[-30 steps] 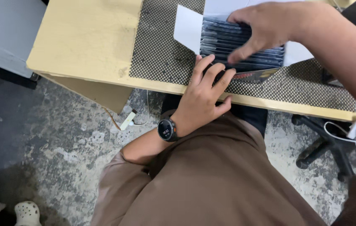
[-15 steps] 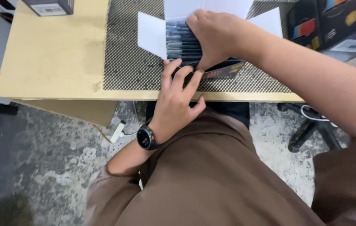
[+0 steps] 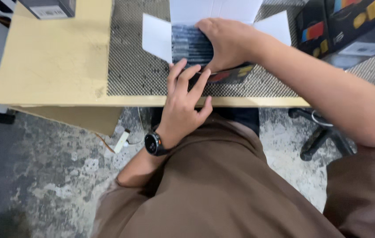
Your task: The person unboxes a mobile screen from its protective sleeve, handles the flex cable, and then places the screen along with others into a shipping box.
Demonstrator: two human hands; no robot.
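An open box with white flaps stands on the dotted black mat near the table's front edge. A row of thin dark packets stands packed inside it. My right hand lies over the packets with fingers curled around them. My left hand, with a dark watch on the wrist, presses its spread fingers against the box's near side at the table edge. Part of the box front under my hands shows red and yellow print.
The tan wooden table extends left. A dark box sits at its back left; dark printed boxes stand at the back right. Below are a concrete floor, a small white plug and an office chair base.
The view has shifted so the table and box sit higher in the frame. My right hand stays on the packets and my left hand stays against the box front.
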